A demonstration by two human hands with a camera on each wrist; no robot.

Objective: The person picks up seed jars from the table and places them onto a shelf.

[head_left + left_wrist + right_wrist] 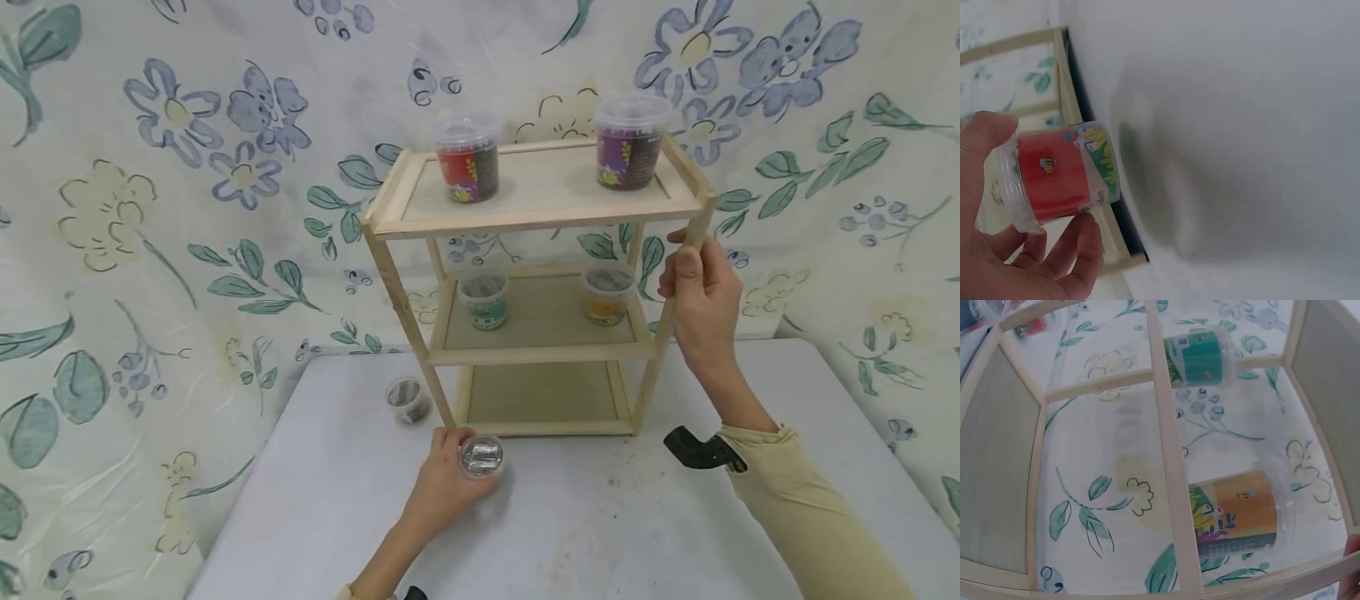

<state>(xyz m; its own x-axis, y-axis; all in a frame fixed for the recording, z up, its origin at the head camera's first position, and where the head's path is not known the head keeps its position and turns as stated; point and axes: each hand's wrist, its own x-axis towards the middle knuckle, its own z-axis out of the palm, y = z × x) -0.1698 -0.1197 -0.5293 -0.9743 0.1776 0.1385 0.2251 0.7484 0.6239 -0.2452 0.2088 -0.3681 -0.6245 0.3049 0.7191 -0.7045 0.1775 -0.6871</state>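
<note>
My left hand (pixel 448 483) grips a small clear-lidded tub (pixel 1060 172) with a red bee label, close in front of the shelf's bottom left corner. In the left wrist view the tub is just over the white table, thumb on one side and fingers on the other. With my right hand (pixel 705 292) I hold the right front post of a three-tier wooden shelf (pixel 487 358) near its top. On the top tier stand a red-labelled tub (pixel 469 167) and a purple-labelled tub (pixel 628 154). The middle tier bears a teal-labelled tub (pixel 1197 359) and an orange-labelled tub (pixel 1238 509).
Another lidded tub (pixel 408 400) stands on the white table (pixel 337 517), left of the shelf. Brownish specks mark the tabletop in front of the shelf. A floral-patterned sheet (pixel 225 317) hangs behind and beside the table.
</note>
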